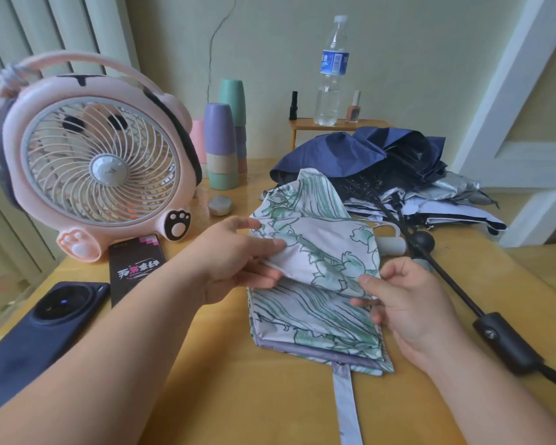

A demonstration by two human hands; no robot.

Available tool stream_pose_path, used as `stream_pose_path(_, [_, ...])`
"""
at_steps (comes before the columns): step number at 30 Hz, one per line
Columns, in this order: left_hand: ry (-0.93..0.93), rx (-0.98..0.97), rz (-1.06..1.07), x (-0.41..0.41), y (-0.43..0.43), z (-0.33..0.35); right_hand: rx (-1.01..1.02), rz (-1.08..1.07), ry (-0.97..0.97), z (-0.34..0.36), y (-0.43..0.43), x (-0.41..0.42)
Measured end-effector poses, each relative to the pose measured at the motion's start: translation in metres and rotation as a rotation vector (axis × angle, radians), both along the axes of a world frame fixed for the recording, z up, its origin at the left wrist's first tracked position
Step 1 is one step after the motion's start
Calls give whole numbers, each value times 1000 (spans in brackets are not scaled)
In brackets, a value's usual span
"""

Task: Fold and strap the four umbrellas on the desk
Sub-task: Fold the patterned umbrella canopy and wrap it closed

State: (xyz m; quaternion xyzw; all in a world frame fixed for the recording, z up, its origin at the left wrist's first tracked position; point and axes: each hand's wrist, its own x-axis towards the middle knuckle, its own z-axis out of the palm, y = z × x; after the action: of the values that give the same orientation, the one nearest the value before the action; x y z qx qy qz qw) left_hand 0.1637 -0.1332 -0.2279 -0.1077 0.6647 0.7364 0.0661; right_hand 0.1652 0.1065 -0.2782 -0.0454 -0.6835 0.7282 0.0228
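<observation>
pink bear-shaped desk fan (100, 162) at 10 o'clock of frame, standing on yellow desk (238, 396). dark blue phone (45, 329) lies camera-side up at 8 o'clock, black card with pink print (135, 264) just beside it at its 1 o'clock. stacked pastel cups (222, 146) at 11 o'clock, upside down, small round tin (220, 205) on the desk in front of them. left hand (238, 258) near centre, thumb on top and fingers under a loose flap of the floral umbrella (318, 300), pinching the cloth. floral umbrella, white with green print, lies collapsed and flattened at centre, canopy partly pleated, grey strap (347, 406) hanging loose toward 6 o'clock, not fastened. its white handle (392, 244) pokes out at its 1 o'clock. right hand (411, 303) at 4 o'clock of centre, thumb and fingertips pinching the same flap's right edge. water bottle (331, 72) upright on a small wooden shelf (334, 123) at 12 o'clock, between two nail polish bottles (293, 106). navy umbrella (350, 152) heaped unfolded at 1 o'clock, silver-and-white umbrella (446, 200) touching it at 2 o'clock. black umbrella handle (507, 342) on a dark shaft runs toward 4 o'clock, just beside the right hand.
</observation>
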Motion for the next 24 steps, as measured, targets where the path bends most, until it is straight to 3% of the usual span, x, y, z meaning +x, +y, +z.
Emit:
stream_pose_path(2, [-1,-60,9,-1,-3,-1,39,-25,0,0,-1,-1])
stream_pose_path(7, [8,-290,-67,-2,-12,-6,551,-40,71,-3,4,-2])
stream_pose_path(13, [165,-475,-150,2,-23,-15,795,17,80,1,3,4])
stream_pose_path(17, [337,-699,-224,7,-27,-29,768,30,89,1,8,3])
stream_pose_path(24, [397,-721,-219,3,-34,-40,713,77,128,-3,15,0])
